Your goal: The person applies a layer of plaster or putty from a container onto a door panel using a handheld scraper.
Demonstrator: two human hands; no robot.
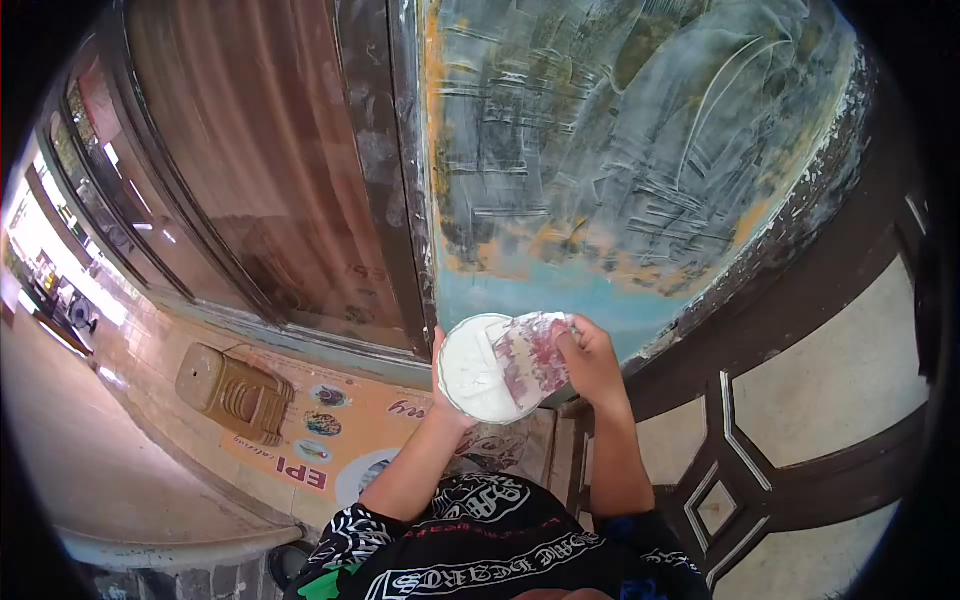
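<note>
My left hand (pixel 452 408) is closed around the side of a round shallow container (pixel 441 378) filled with smooth white paste (pixel 470 368). In my right hand (pixel 594 366) is a flat putty spreader (pixel 537 362), reddish and smeared with white, gripped between thumb and fingers. The spreader's left edge lies over the paste, touching or just above it. Straight ahead is a wall panel (pixel 620 150), coated with streaky grey-white filler over orange and blue-green paint. Its lower strip (pixel 540 297) shows bare blue-green.
A brown plastic stool (pixel 232 392) stands at the left on an orange printed banner (pixel 365 425) covering the floor. Dark-framed glass (pixel 270 170) with a brown curtain behind borders the panel on the left. A dark wooden door with pale panels (pixel 820 370) is at the right.
</note>
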